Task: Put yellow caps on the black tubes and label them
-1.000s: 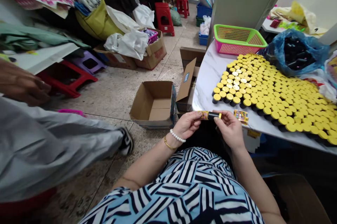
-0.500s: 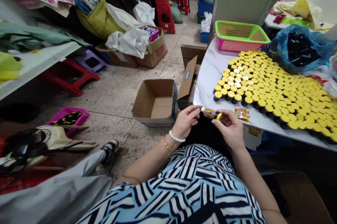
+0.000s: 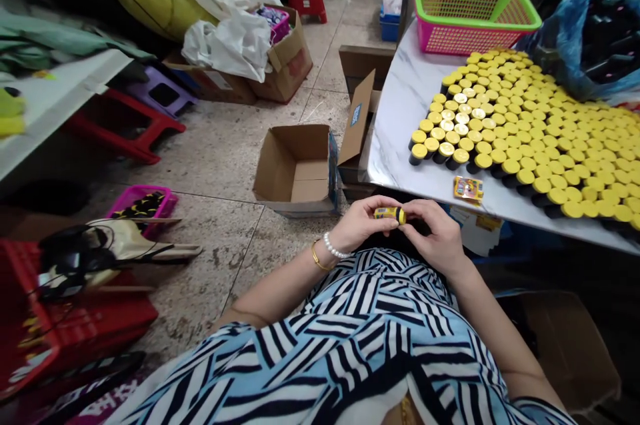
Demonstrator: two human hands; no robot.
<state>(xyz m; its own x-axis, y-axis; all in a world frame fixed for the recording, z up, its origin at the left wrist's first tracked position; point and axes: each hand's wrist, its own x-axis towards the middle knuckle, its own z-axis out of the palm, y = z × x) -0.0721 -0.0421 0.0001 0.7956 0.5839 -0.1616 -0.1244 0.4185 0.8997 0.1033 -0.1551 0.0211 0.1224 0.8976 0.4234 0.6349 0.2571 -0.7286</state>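
Both my hands meet over my lap, just off the table's front edge. My left hand point(image 3: 357, 224) and my right hand point(image 3: 433, 228) pinch a small bottle point(image 3: 389, 214) with a yellow printed label, and my fingers hide part of it. To the right, on a white marble table point(image 3: 400, 105), stand many black bottles with yellow caps point(image 3: 520, 138), packed closely together. A small printed yellow and orange card point(image 3: 469, 189) lies on the marble near their front edge, a little beyond my right hand.
A green and pink plastic basket point(image 3: 475, 15) and a blue bag of black items point(image 3: 580, 32) sit behind the bottles. An open cardboard box point(image 3: 295, 168) stands on the floor left of the table, with red stools and bags beyond.
My hands have come closer together around the bottle, and the label now sits around it. The view has tilted down. The grey-clothed person at the left has gone from view.
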